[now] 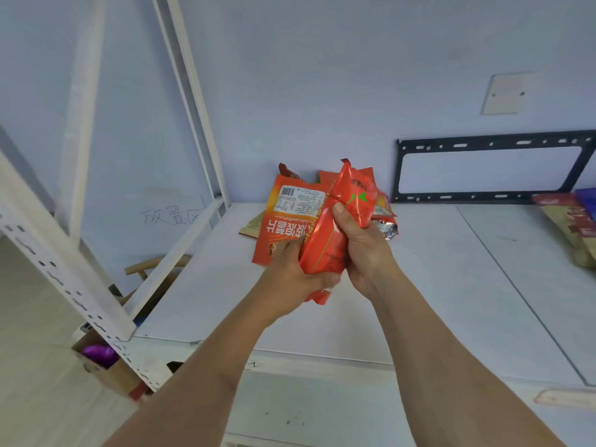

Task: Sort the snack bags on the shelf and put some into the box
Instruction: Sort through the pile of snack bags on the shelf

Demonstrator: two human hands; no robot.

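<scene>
White shelf board stretches before us, against a pale blue wall with a black metal bracket mounted at its back. Over the middle of the board we hold a bunch of red snack bags upright between both hands. Our left hand cups the bottoms from the left, fingers wrapped underneath; our right hand clamps the nearest bag from the right, thumb pressed across its front. Behind the bunch, more bags lie loose on the board near the wall, and other packets sit at the far right edge. Low on the left, beside the white shelf post, a cardboard box stands on the floor with something purple inside.
</scene>
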